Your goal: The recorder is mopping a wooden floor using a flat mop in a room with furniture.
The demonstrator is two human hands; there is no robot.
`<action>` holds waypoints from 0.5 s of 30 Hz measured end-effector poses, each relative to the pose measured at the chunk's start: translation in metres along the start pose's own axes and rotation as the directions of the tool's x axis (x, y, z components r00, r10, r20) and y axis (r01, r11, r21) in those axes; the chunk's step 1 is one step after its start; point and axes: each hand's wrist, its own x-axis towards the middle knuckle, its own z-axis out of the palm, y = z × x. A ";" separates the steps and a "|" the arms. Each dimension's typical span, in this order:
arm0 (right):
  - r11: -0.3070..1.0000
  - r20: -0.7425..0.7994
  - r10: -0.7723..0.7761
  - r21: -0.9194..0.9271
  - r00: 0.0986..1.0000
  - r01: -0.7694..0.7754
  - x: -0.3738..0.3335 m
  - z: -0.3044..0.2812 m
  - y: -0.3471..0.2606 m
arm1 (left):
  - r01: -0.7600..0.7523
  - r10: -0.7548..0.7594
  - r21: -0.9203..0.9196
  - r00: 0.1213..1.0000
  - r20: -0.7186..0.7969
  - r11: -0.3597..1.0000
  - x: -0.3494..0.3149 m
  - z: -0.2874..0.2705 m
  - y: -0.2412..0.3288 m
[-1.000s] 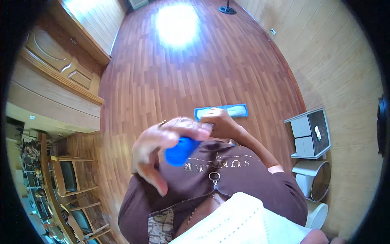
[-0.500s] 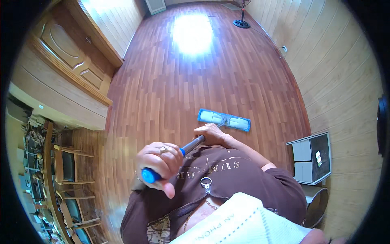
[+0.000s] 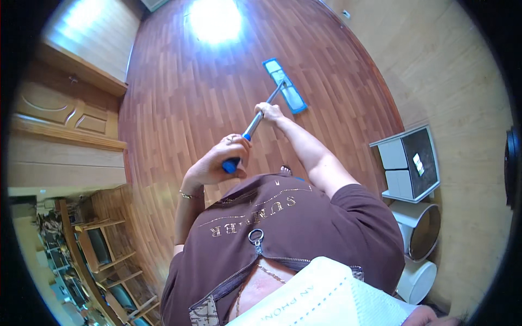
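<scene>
A flat mop with a blue-edged, pale rectangular head rests on the wood-look floor ahead of me. Its grey metal handle slants back toward my body. My left hand, with a ring and a bracelet, is closed around the blue grip at the handle's top end. Farther down, my right hand wraps round the shaft, close above the head, with that arm stretched forward. The underside of the mop head is hidden against the floor.
On the right, a white-and-dark cabinet and round white containers stand along the wall. Wooden chairs and a cluttered long table are at the lower left. A wooden door is at the left. Bright light reflects off the far floor.
The mop head has moved forward, away from my body, and turned to a steeper slant. Both hands have gone forward with the handle, and my right arm has straightened. The view has shifted too.
</scene>
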 end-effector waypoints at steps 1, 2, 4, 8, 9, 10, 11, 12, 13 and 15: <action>0.998 -0.072 0.055 0.019 0.996 -0.054 0.000 -0.001 0.006 | -0.022 0.011 -0.093 0.993 -0.118 0.995 0.003 0.006 -0.007; 0.997 -0.068 0.067 0.029 0.995 -0.065 0.003 -0.002 0.005 | -0.013 0.002 -0.103 0.994 -0.109 0.995 0.003 0.014 -0.012; 0.997 -0.193 0.072 0.023 0.979 -0.069 0.005 -0.008 -0.003 | -0.137 -0.049 -0.266 0.804 -0.593 0.954 0.003 0.032 -0.019; 0.994 -0.333 0.047 -0.078 0.942 -0.077 -0.014 0.006 -0.018 | -0.275 0.067 -0.196 0.721 -0.689 0.941 -0.004 0.033 -0.024; 0.995 -0.402 0.050 -0.064 0.914 -0.082 -0.022 0.010 -0.023 | -0.283 0.102 -0.155 0.718 -0.689 0.946 -0.003 0.031 -0.021; 0.995 -0.468 0.052 -0.052 0.882 -0.086 -0.031 0.014 -0.028 | -0.284 0.092 -0.176 0.727 -0.680 0.943 -0.006 0.027 -0.017; 0.994 -0.475 0.063 -0.050 0.878 -0.098 -0.039 0.014 -0.037 | -0.273 0.115 -0.159 0.768 -0.630 0.949 -0.013 0.020 -0.012; 0.991 -0.477 0.085 -0.047 0.875 -0.122 -0.049 0.013 -0.045 | -0.266 0.139 -0.146 0.810 -0.570 0.953 -0.015 0.016 -0.003; 0.993 -0.477 0.078 -0.045 0.876 -0.112 -0.058 0.012 -0.054 | -0.253 0.111 -0.159 0.794 -0.598 0.954 -0.017 0.015 0.009; 0.994 -0.504 0.059 -0.053 0.862 -0.099 -0.077 0.010 -0.068 | -0.285 0.135 -0.183 0.812 -0.568 0.941 -0.025 0.008 0.019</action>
